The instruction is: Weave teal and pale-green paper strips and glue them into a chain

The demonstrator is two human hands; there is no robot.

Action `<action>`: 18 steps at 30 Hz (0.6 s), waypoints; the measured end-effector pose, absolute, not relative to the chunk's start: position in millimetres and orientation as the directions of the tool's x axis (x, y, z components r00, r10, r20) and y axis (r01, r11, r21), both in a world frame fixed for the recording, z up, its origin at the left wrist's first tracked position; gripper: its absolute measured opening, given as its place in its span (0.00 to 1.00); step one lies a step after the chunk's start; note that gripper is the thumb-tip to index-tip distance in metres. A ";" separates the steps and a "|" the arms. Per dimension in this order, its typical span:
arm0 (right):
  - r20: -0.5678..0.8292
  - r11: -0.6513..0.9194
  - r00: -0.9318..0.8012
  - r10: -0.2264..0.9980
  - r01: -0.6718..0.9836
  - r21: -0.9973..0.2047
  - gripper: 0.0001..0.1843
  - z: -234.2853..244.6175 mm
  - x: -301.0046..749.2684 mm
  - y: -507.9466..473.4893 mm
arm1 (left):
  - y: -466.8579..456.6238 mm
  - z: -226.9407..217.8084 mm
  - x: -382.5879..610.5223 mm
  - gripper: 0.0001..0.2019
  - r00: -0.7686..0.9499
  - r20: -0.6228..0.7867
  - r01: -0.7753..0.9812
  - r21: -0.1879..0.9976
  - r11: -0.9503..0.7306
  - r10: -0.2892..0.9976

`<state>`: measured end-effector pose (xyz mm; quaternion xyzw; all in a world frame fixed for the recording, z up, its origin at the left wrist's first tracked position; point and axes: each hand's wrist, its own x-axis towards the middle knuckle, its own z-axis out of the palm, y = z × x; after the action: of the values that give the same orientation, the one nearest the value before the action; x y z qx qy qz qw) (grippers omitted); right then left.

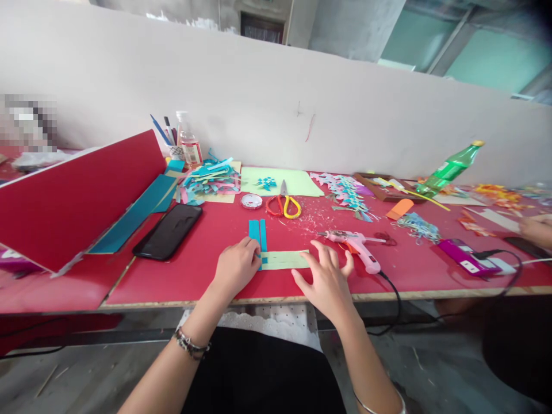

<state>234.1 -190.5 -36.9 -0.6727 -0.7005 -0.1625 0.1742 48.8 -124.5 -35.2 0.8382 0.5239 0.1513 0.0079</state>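
Observation:
A pale green paper strip (287, 260) lies across the red tabletop in front of me. Two blue paper strips (254, 231) run away from its left end, and a small blue square shows where they cross it. My left hand (238, 265) is closed on the paper strips at that crossing, and its fingertips partly hide the paper. Over the right end of the green strip, my right hand (328, 276) is open with the fingers spread. A pink glue gun (354, 244) rests just beyond my right hand. Scissors (284, 204) with red and yellow handles lie past the strips.
To the left are a black phone (168, 231) and a propped red board (86, 201). Cut strips (211, 179) are heaped behind. A green bottle (452, 169) leans over a tray (379, 187) at right. Another person's hand (537, 230) shows near a purple power socket (468, 259).

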 end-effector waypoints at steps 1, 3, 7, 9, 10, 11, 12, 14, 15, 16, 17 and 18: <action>0.469 0.030 -0.026 0.883 1.000 -0.003 0.18 -37.5 235.3 -190.5 | -124.7 -34.8 48.9 0.05 0.404 0.245 0.877 0.172 -0.450 0.881; 0.485 0.003 -0.003 0.874 1.000 0.000 0.18 -38.4 236.8 -190.8 | -124.9 -34.0 48.9 0.05 0.405 0.244 0.876 0.171 -0.450 0.881; 0.488 0.011 -0.006 0.873 1.000 -0.008 0.20 -37.8 234.4 -191.9 | -125.2 -33.4 49.1 0.05 0.408 0.233 0.874 0.178 -0.452 0.883; 0.465 0.059 -0.049 0.884 0.998 -0.005 0.21 -36.7 231.6 -192.4 | -125.0 -33.8 49.0 0.05 0.407 0.225 0.875 0.184 -0.449 0.885; 0.451 0.075 -0.066 0.890 0.997 -0.003 0.21 -36.3 230.3 -192.6 | -124.8 -34.1 48.9 0.05 0.408 0.224 0.874 0.185 -0.449 0.885; 0.441 0.082 -0.072 0.895 0.997 -0.003 0.20 -36.1 229.3 -192.7 | -124.7 -34.3 48.7 0.05 0.408 0.225 0.874 0.185 -0.450 0.885; 0.436 0.077 -0.068 0.897 0.997 -0.003 0.20 -36.1 228.8 -193.0 | -124.5 -34.6 48.6 0.06 0.409 0.227 0.873 0.184 -0.451 0.884; 0.441 0.056 -0.047 0.896 0.998 -0.008 0.20 -36.9 228.8 -193.7 | -124.2 -34.8 48.5 0.06 0.411 0.232 0.873 0.181 -0.454 0.882; 0.449 0.044 -0.034 0.893 0.999 -0.011 0.20 -37.6 229.3 -194.2 | -124.1 -34.9 48.6 0.06 0.413 0.233 0.872 0.179 -0.456 0.881; 0.459 0.032 -0.022 0.888 0.999 -0.014 0.20 -38.5 230.2 -194.9 | -124.1 -34.9 48.6 0.06 0.413 0.233 0.872 0.178 -0.456 0.880; 0.469 0.019 -0.008 0.883 1.000 -0.018 0.20 -39.7 231.4 -195.5 | -124.0 -35.0 48.7 0.06 0.414 0.233 0.872 0.176 -0.457 0.880; 0.477 0.003 0.007 0.879 1.000 -0.021 0.20 -41.0 233.0 -196.2 | -124.0 -35.1 48.8 0.06 0.415 0.231 0.872 0.174 -0.457 0.880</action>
<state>233.0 -196.2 -41.0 -0.6861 -0.6845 -0.1667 0.1815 48.8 -124.0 -35.1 0.8410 0.5210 0.1453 0.0132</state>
